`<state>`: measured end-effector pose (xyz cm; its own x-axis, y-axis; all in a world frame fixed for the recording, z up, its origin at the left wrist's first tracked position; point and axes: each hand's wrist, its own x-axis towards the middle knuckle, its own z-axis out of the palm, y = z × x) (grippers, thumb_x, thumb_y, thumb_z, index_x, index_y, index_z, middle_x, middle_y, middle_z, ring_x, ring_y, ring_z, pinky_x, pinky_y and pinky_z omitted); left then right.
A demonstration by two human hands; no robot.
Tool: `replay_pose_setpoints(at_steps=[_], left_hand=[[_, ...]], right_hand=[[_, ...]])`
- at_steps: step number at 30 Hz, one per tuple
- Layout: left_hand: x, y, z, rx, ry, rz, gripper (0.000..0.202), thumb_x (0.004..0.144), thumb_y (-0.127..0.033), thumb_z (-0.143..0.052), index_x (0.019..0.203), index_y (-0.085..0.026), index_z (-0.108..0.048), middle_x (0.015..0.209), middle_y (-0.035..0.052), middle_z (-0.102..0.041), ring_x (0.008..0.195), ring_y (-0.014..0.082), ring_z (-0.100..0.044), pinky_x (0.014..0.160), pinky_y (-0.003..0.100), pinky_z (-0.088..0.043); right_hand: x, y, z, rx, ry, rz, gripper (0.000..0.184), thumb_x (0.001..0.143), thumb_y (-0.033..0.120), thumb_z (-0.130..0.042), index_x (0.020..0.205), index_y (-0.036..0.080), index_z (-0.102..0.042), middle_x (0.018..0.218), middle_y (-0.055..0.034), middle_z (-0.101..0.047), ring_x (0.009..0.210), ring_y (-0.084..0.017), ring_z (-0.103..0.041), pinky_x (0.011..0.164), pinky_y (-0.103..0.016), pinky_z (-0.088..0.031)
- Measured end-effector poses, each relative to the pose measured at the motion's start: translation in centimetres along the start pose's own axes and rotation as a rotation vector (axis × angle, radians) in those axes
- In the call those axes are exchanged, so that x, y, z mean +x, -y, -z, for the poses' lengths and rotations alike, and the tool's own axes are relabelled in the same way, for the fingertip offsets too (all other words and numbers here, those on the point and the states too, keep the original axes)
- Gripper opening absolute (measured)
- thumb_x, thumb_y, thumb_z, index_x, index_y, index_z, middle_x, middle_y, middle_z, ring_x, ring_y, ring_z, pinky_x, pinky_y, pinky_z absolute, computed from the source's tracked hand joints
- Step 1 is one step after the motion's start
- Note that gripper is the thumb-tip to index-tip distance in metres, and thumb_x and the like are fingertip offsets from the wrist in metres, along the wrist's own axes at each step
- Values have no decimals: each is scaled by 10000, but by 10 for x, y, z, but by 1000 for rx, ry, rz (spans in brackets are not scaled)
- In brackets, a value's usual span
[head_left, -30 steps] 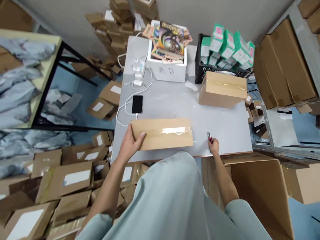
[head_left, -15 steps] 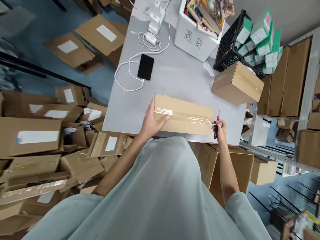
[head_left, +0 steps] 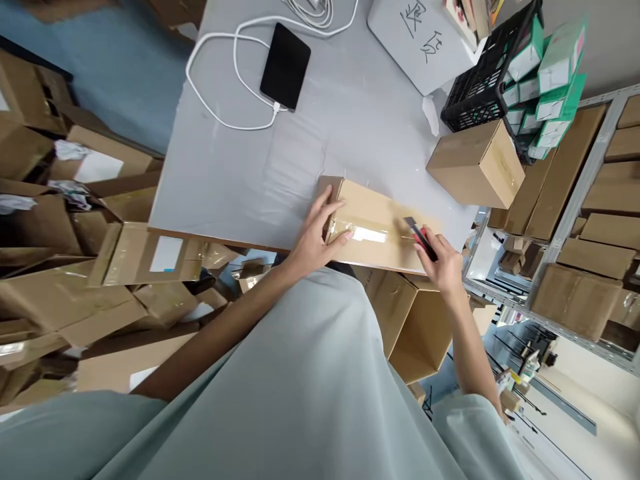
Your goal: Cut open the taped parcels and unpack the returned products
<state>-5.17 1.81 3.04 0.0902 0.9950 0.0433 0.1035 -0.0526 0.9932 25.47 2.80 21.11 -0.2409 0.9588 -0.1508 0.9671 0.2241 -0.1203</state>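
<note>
A long cardboard box [head_left: 373, 213] lies near the front edge of the grey table [head_left: 240, 180], with shiny clear tape along its top. My left hand [head_left: 320, 233] grips the box's left end, thumb on the taped top and fingers at the end face. In my right hand [head_left: 443, 260] is a red and black utility knife [head_left: 423, 241]. Its blade points up and left over the right part of the box. Whether the blade touches the cardboard I cannot tell.
A black phone [head_left: 285, 67] on a white cable lies at the back left. A second cardboard box [head_left: 477, 163], a black crate [head_left: 477, 87] of green-and-white boxes and a white bin [head_left: 425, 40] stand at the right. An open carton [head_left: 420, 327] sits below the table edge.
My right hand has brought the knife from beside the box's right end to above its taped top. My left hand still holds the left end. The view has shifted closer.
</note>
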Motion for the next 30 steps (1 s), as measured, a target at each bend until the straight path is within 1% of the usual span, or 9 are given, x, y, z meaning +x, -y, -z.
replay_pose_setpoints(at_steps=[3,5,8,12,17,19,22,26,30], left_hand=[[-1,2,0,-27,6,-2,729,1079,-704,-656,1636,-247,-548,1863,189,-355,1731,373,-377,1410,585,-348],[-2,2,-2,-37,5,8,714,1080,-667,-678,1643,-248,-546,1865,186,-353,1727,368,-385,1408,576,-355],[-2,2,-3,-40,6,25,697,1080,-602,-707,1661,-257,-538,1874,171,-343,1737,366,-366,1411,574,-354],[-3,2,-5,-51,6,45,700,1066,-563,-740,1669,-266,-544,1882,160,-329,1743,372,-349,1414,581,-346],[-2,1,-5,-83,4,59,688,1051,-519,-772,1660,-279,-561,1881,154,-330,1731,369,-376,1413,591,-348],[-2,1,-5,-89,1,55,678,1048,-484,-775,1657,-276,-564,1878,154,-337,1730,366,-377,1413,590,-351],[-1,2,-6,-91,-7,46,669,1044,-453,-769,1654,-263,-569,1872,158,-349,1733,367,-372,1416,590,-345],[0,4,-9,-109,-17,34,685,1040,-510,-765,1650,-260,-578,1873,161,-346,1736,363,-367,1419,573,-343],[0,5,-9,-110,-13,57,700,1040,-579,-767,1644,-278,-585,1869,155,-357,1740,361,-359,1414,573,-353]], right_hand=[[16,34,0,-209,79,239,467,1192,460,-576,1605,265,-678,1075,-60,-820,828,-166,-734,712,-247,-512],[26,52,-1,-282,97,365,482,1201,397,-574,1670,293,-612,1066,-46,-813,835,-160,-710,717,-251,-486],[40,68,-3,-311,157,461,534,1213,335,-538,1746,323,-504,1073,-43,-796,876,-170,-689,727,-265,-476],[53,78,-7,-334,226,500,541,1210,264,-521,1746,334,-484,1110,-46,-784,911,-172,-680,725,-275,-466],[60,83,-7,-441,149,587,546,1190,162,-514,1718,300,-522,1050,-36,-785,886,-183,-662,692,-309,-430],[61,84,-6,-443,168,584,573,1188,155,-506,1742,300,-488,1052,-41,-784,886,-190,-655,690,-314,-428],[60,85,-4,-413,243,528,605,1189,174,-507,1774,306,-431,1117,-61,-784,924,-198,-660,716,-310,-450],[58,89,1,-432,262,508,644,1175,139,-499,1786,318,-401,1134,-63,-778,949,-214,-652,733,-316,-462],[57,102,11,-445,286,540,710,1159,94,-444,1821,305,-299,1147,-73,-771,941,-233,-634,717,-350,-475]])
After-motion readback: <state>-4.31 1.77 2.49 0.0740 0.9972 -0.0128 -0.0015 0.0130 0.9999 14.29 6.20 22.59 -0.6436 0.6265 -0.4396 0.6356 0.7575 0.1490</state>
